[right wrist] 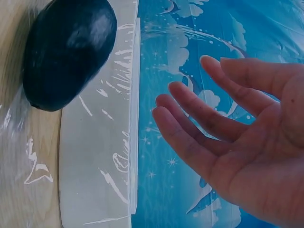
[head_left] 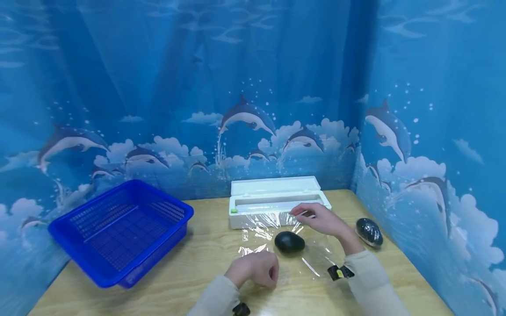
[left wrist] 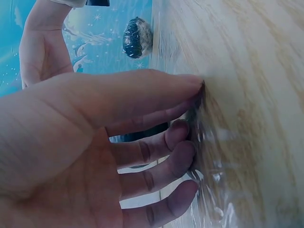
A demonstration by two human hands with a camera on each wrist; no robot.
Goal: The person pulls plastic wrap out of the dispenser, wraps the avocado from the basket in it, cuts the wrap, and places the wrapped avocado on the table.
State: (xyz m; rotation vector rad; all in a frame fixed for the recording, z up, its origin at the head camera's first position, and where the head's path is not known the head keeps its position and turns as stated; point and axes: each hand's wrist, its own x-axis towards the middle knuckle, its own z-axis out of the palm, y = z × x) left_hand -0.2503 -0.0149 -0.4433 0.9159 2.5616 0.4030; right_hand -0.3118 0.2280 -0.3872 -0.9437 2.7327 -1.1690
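A dark, smooth avocado point(head_left: 290, 242) lies on a sheet of clear plastic wrap point(head_left: 258, 233) drawn out of a white wrap dispenser point(head_left: 238, 222). The dispenser's lid is raised. My left hand point(head_left: 254, 268) is in front of the avocado; in the left wrist view its thumb and curled fingertips point(left wrist: 183, 152) pinch the wrap's near edge at the tabletop. Over the dispenser's front right side hovers my right hand point(head_left: 322, 218), its fingers loosely bent with nothing between them in the right wrist view. Part of the wrap is hidden under the left hand.
A blue plastic basket point(head_left: 158, 256) stands on the left of the wooden table point(head_left: 213, 219). On the right, past the right forearm, lies another avocado point(head_left: 369, 232) covered in shiny wrap. A blue dolphin-print curtain point(head_left: 189, 87) hangs close behind the table and along its right side.
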